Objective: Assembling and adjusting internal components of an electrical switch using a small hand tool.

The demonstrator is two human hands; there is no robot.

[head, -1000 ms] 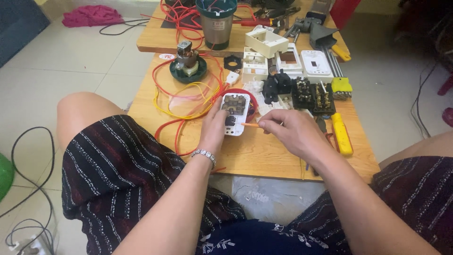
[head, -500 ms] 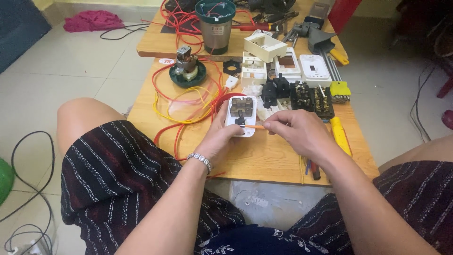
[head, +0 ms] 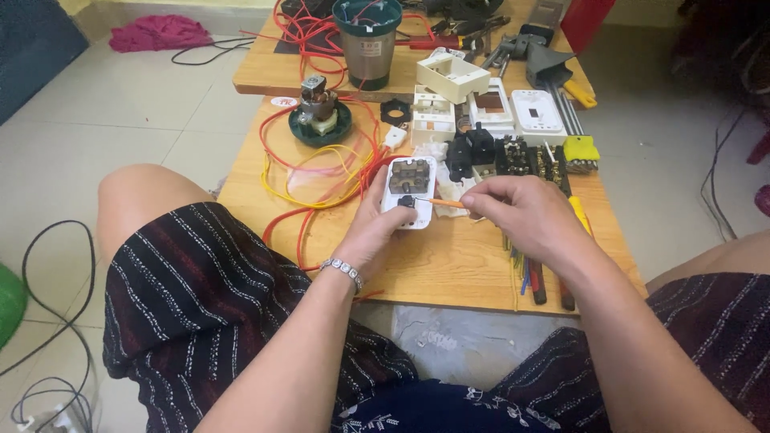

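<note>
My left hand (head: 373,232) grips a white socket plate (head: 410,191) with its dark inner parts facing up, held just above a low wooden table (head: 449,265). My right hand (head: 521,212) pinches a thin orange-handled screwdriver (head: 443,203), whose tip touches a small dark piece at the plate's lower middle. A metal bracelet sits on my left wrist. Both hands meet over the table's centre.
Red and yellow wires (head: 321,172) loop at the left of the table beside a small motor on a green base (head: 319,114). White switch plates (head: 489,108), black parts, a yellow-handled tool (head: 579,215) and a grey-and-green cylinder (head: 366,36) lie beyond. Screwdrivers (head: 533,273) rest near the front edge.
The view has shifted slightly. My hands and the socket plate stay together, and the screwdriver tip has settled on the plate's lower part.
</note>
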